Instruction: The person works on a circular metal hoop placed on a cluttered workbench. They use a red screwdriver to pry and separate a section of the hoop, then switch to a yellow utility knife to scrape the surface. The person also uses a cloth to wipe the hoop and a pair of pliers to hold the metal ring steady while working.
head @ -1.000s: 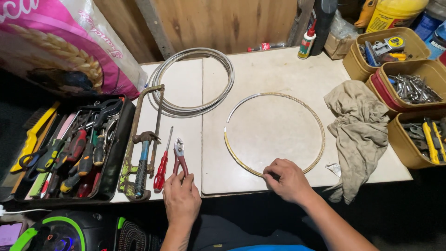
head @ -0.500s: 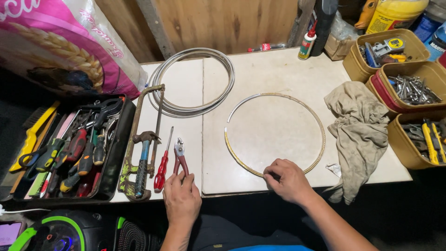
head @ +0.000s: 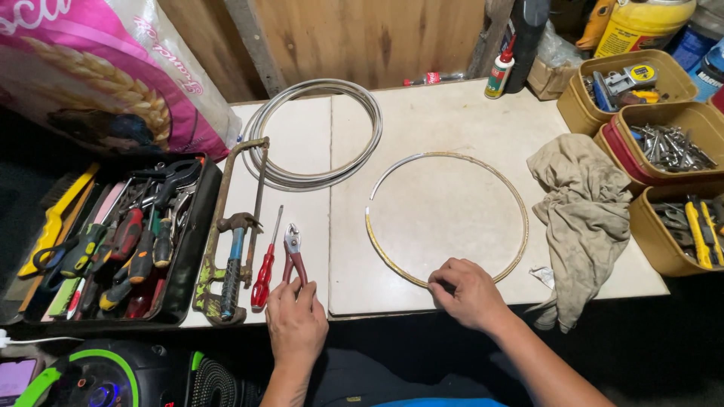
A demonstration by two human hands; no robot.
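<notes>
A thin yellowish metal ring [head: 392,169] lies flat on the white tabletop [head: 452,113]. My right hand [head: 467,292] rests on the ring's near edge, fingers pinching it. My left hand [head: 296,320] lies at the table's front edge, fingertips on the red handles of a pair of pliers [head: 292,252]. A red-handled screwdriver [head: 265,273] lies just left of the pliers.
A hacksaw [head: 230,226] and a coil of grey cable [head: 317,128] lie to the left. A black tray of hand tools [head: 128,241] sits far left, below a pink sack [head: 98,75]. A beige rag [head: 584,218] and yellow tool bins [head: 664,143] stand on the right.
</notes>
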